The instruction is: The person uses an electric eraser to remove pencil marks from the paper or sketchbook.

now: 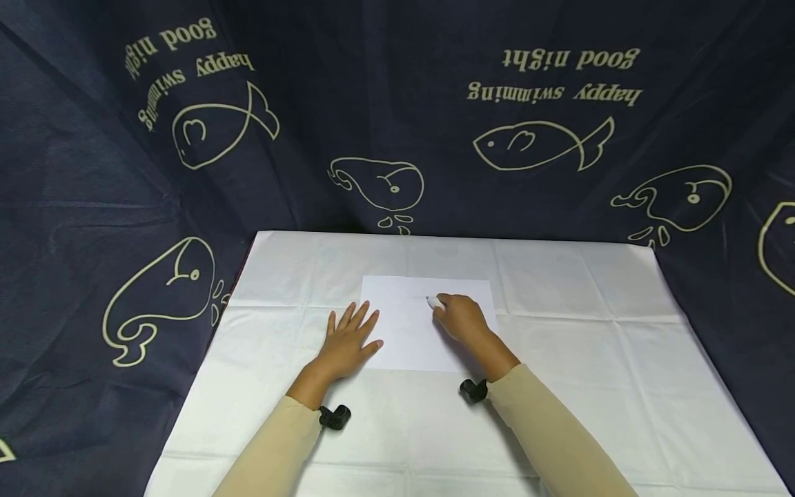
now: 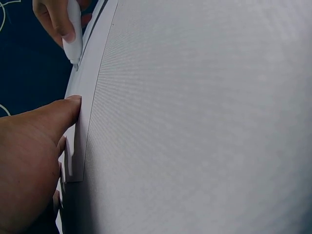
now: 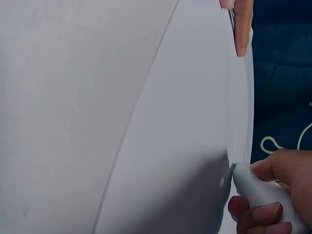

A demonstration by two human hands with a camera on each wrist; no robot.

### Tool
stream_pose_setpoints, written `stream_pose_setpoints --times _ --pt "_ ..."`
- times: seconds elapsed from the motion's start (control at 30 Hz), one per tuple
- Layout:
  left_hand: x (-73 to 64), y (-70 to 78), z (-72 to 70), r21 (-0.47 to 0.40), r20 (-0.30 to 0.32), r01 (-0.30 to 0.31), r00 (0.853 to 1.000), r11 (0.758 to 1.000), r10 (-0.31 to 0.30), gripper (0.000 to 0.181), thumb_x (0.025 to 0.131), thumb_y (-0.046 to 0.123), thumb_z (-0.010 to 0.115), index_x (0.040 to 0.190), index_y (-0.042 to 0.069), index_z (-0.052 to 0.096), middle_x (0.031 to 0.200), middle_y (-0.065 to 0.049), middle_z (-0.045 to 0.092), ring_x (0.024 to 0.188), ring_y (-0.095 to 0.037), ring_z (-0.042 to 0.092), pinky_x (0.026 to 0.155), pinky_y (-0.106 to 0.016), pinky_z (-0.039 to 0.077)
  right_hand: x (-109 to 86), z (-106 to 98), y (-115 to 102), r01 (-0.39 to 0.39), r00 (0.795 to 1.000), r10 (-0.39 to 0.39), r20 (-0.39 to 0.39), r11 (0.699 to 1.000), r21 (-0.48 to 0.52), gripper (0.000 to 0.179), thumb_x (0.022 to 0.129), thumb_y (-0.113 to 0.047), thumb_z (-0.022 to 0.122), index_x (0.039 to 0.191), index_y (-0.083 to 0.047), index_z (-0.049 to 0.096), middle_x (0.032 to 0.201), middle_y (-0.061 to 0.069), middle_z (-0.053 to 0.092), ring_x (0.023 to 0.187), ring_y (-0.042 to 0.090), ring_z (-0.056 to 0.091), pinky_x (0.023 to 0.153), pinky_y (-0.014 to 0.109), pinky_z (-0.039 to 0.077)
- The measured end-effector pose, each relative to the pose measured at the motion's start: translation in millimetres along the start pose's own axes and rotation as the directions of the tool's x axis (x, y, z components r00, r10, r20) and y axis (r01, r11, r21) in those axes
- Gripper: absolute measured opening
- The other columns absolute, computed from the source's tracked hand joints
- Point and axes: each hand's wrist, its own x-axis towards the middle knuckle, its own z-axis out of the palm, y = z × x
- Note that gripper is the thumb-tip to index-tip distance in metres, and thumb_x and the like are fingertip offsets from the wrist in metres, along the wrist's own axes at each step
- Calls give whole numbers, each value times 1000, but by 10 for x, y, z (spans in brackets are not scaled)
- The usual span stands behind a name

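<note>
A sheet of white paper (image 1: 404, 345) lies on the white-covered table. My right hand (image 1: 462, 319) grips a white marker (image 2: 73, 41), its dark tip pointing left over the upper middle of the sheet. In the right wrist view, thumb and fingers curl round the marker's thick barrel (image 3: 265, 195), its tip right at the paper. A faint short line shows on the sheet just left of the tip. My left hand (image 1: 348, 348) rests with fingers spread at the sheet's left edge, the thumb reaching onto the paper. Nothing is held in it.
White cloth (image 1: 559, 359) with fold creases covers the table. Behind and at the sides hangs a dark blue curtain (image 1: 435, 41) printed with fish, whales and lettering. A small black wrist camera (image 1: 335, 417) sits at the left cuff, another black camera (image 1: 473, 391) at the right.
</note>
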Motion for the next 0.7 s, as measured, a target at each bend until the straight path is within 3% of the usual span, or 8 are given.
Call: stream_pose_setpoints --times 0.23,0.47,0.7 --pt "-6 -1 -7 -1 1 3 1000 1000 -3 68 104 50 48 161 19 28 172 -7 11 160 -35 2 123 -67 -5 -3 -22 18 -31 999 31 -9 999 16 43 99 -21 56 137 -1 62 128 23 69 119 42 65 100 53 52" --pt "10 -7 3 2 4 2 1000 1000 -2 68 104 51 47 161 19 27 172 -7 11 160 -35 1 123 -67 -5 -15 -2 37 17 1000 -17 -12 1000 0 42 99 -22 56 134 -1 64 125 23 70 116 42 66 99 52 53" --pt "10 -14 12 2 -4 -2 1000 1000 2 67 105 49 48 161 18 28 172 -8 12 160 -36 3 123 -67 -4 -14 -6 76 -28 1000 28 -3 1000 11 44 100 -22 54 138 0 61 130 23 67 122 43 63 102 53 51"
